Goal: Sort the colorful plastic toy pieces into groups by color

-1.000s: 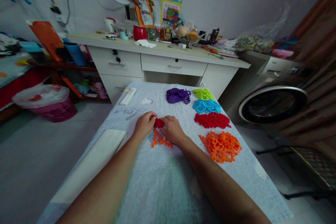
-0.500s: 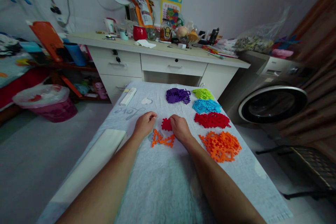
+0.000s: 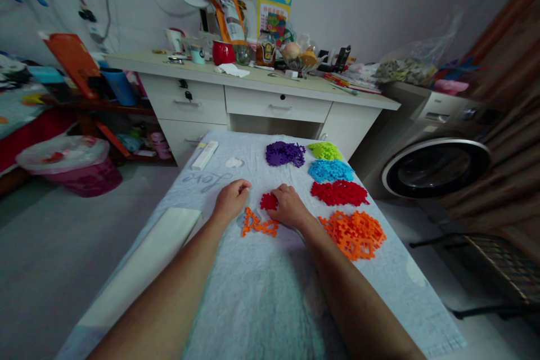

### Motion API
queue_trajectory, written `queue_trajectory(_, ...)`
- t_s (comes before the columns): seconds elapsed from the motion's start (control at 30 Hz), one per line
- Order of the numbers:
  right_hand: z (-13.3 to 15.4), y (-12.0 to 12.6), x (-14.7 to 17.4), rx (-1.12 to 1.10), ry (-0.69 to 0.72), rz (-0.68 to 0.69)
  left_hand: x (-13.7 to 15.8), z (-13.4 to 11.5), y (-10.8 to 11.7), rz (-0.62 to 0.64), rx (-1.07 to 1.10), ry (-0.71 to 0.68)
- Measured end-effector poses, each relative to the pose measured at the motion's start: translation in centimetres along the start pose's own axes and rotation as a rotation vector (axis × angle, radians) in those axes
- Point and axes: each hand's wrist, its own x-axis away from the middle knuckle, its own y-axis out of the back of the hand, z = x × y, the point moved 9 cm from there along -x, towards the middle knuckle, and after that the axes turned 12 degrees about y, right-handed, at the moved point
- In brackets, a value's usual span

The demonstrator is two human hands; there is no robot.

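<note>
My right hand (image 3: pixel 289 206) has its fingers on a red interlocking plastic piece (image 3: pixel 268 201) with notched edges, and covers its right side. To the left, my left hand (image 3: pixel 231 200) rests closed above the cloth, its fingers curled; whatever lies inside them is hidden. Several orange interlocking pieces (image 3: pixel 259 224), linked or touching, lie just in front of the red piece, between my wrists. Beyond my right hand are heaps of purple pieces (image 3: pixel 284 154), lime green pieces (image 3: pixel 325 151), blue pieces (image 3: pixel 331 170), red pieces (image 3: pixel 340 193) and orange pieces (image 3: pixel 356 235).
A pale cloth (image 3: pixel 253 298) covers the table. Along its left edge lie a long white box (image 3: pixel 145 264) and a small white box (image 3: pixel 205 156). A cluttered white desk (image 3: pixel 253 102) stands behind, a washing machine (image 3: pixel 436 152) at right, and a pink bin (image 3: pixel 70 166) at left.
My right hand has shifted its grip on the red piece; its fingers extend more and the piece has turned slightly. The left hand stays nearly still.
</note>
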Motion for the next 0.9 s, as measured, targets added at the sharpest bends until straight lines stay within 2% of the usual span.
queue_trajectory(0.13, -0.4, 1.2, 0.3, 0.035, 0.002, 0.01, 0.0, 0.0, 0.0, 0.004, -0.01, -0.004)
queue_trajectory(0.23, -2.6, 4.1, 1.3, 0.073, -0.013, -0.049, -0.1, 0.1, -0.1, 0.007, -0.019, -0.001)
queue_trajectory(0.33, -6.5, 7.8, 3.3, 0.141, -0.071, -0.117, -0.2, 0.3, -0.2, 0.005, -0.02, 0.003)
queue_trajectory(0.5, -14.3, 11.6, 7.9, 0.31, -0.247, -0.05, -0.3, 0.3, -0.3, 0.001, -0.027, -0.008)
queue_trajectory(0.57, -16.5, 12.1, 9.3, 0.339, -0.301, -0.027, -0.2, 0.2, -0.3, 0.006, -0.028, -0.011)
queue_trajectory(0.67, -18.2, 12.2, 10.3, 0.35, -0.337, -0.006, -0.2, 0.2, -0.3, 0.013, -0.03, -0.009)
queue_trajectory(0.9, -18.1, 11.8, 10.6, 0.369, -0.41, 0.021, -0.3, 0.4, -0.3, 0.007, -0.027, -0.004)
